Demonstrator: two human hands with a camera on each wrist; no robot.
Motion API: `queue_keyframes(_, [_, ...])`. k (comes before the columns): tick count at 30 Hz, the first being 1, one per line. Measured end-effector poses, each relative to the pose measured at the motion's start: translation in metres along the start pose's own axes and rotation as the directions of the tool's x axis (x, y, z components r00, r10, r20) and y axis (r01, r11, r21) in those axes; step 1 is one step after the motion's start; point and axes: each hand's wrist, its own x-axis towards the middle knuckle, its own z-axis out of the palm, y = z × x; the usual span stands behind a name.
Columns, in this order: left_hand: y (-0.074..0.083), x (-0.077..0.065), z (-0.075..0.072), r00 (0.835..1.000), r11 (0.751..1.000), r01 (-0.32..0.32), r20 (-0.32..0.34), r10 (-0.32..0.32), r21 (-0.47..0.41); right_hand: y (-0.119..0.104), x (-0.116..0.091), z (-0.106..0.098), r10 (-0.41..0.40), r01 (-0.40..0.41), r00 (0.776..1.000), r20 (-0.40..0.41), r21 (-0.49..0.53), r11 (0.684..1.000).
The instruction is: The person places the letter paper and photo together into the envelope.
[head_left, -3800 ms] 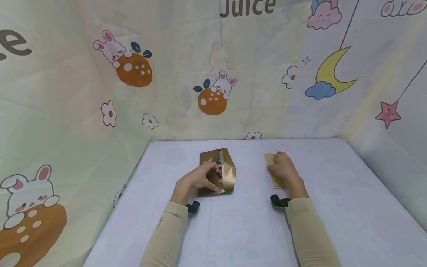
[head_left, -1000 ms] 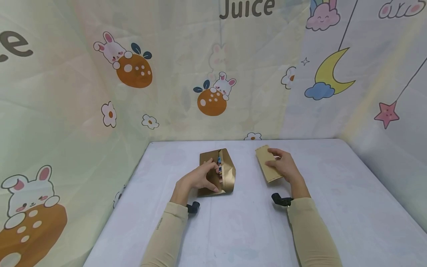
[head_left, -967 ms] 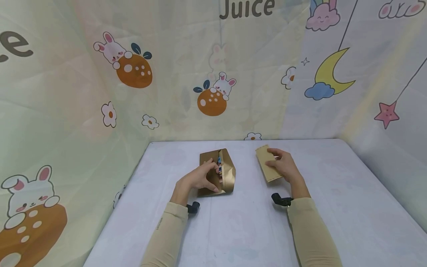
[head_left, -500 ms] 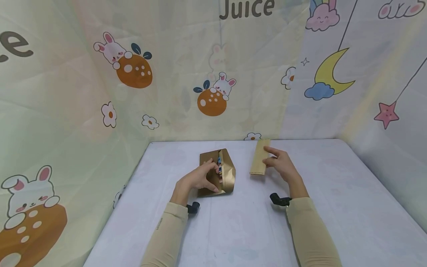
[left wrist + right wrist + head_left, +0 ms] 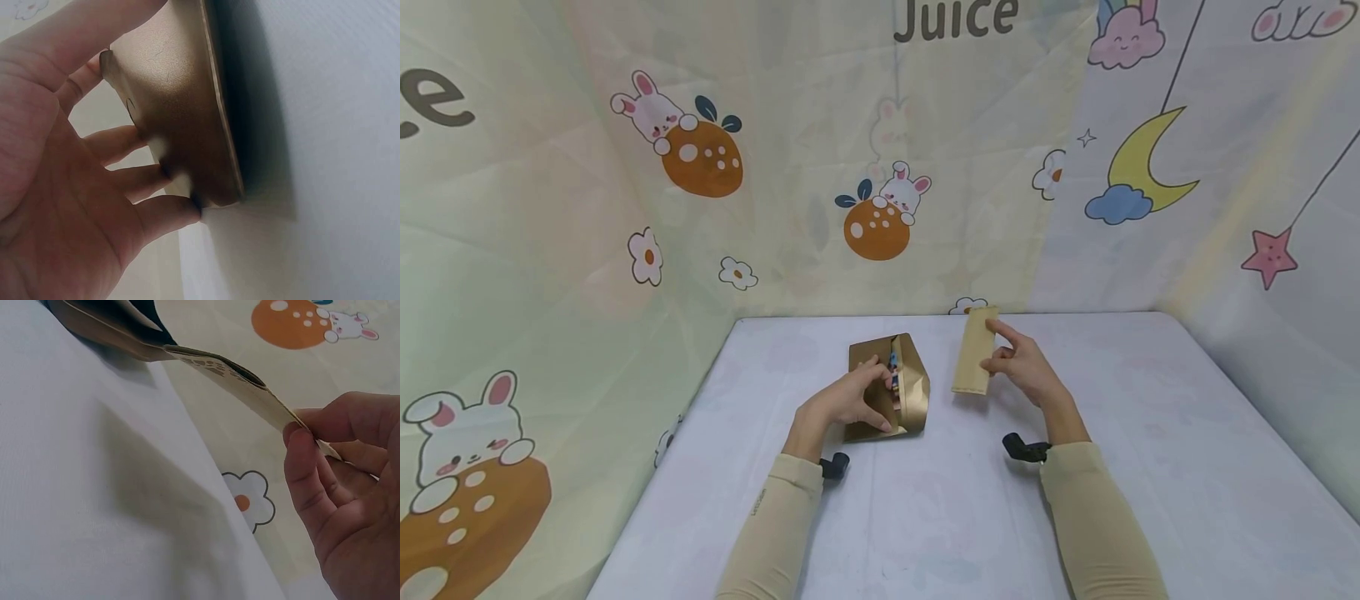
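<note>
One white tabletop (image 5: 940, 517), one gold envelope (image 5: 915, 390), cartoon-printed walls (image 5: 805, 108) beyond.

The head view is looking forward and down over the tabletop (image 5: 925, 517). From close by, the left-wrist view is facing the left hand (image 5: 69, 200) and gold envelope (image 5: 172, 81), the right-wrist view the right hand (image 5: 356, 515) and beige packet (image 5: 250, 398); the head view is sharing both objects from farther away.

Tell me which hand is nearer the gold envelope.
Left. The left hand holds the gold envelope; the right hand is apart, to its right, pinching a pale yellow packet.
</note>
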Motion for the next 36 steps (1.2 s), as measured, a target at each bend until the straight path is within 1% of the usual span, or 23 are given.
queue_keyframes(5, [0.001, 0.000, 0.000, 1.000, 1.000, 0.002, 0.001, -0.002, 0.001, -0.002, 0.001, 0.004, -0.014, 0.014, 0.999, -0.043, -0.003, 1.000])
queue_keyframes(8, [0.002, 0.000, -0.001, 1.000, 1.000, 0.003, 0.002, -0.003, -0.007, -0.004, 0.002, 0.007, -0.019, 0.021, 0.998, -0.053, 0.026, 0.999])
queue_keyframes(12, [0.003, -0.001, -0.002, 1.000, 1.000, 0.005, 0.003, -0.005, -0.016, -0.007, 0.003, 0.010, -0.047, 0.049, 0.998, -0.029, 0.069, 0.996])
queue_keyframes(16, [0.003, 0.000, -0.002, 1.000, 1.000, 0.004, 0.003, -0.004, -0.010, -0.010, 0.003, 0.015, -0.054, 0.053, 0.999, 0.008, 0.084, 0.995])
queue_keyframes(27, [0.000, 0.000, 0.000, 1.000, 1.000, 0.011, 0.002, -0.011, 0.000, -0.011, 0.004, 0.028, -0.080, 0.074, 0.995, 0.063, 0.085, 0.994])
queue_keyframes(33, [0.001, -0.001, 0.000, 1.000, 1.000, 0.008, 0.004, -0.008, -0.001, -0.014, 0.004, 0.039, -0.113, 0.110, 0.990, 0.090, 0.042, 0.993])
queue_keyframes(36, [0.001, 0.000, -0.001, 1.000, 1.000, 0.007, 0.002, -0.007, -0.008, -0.015, 0.003, 0.045, -0.134, 0.129, 0.985, 0.111, 0.049, 0.990])
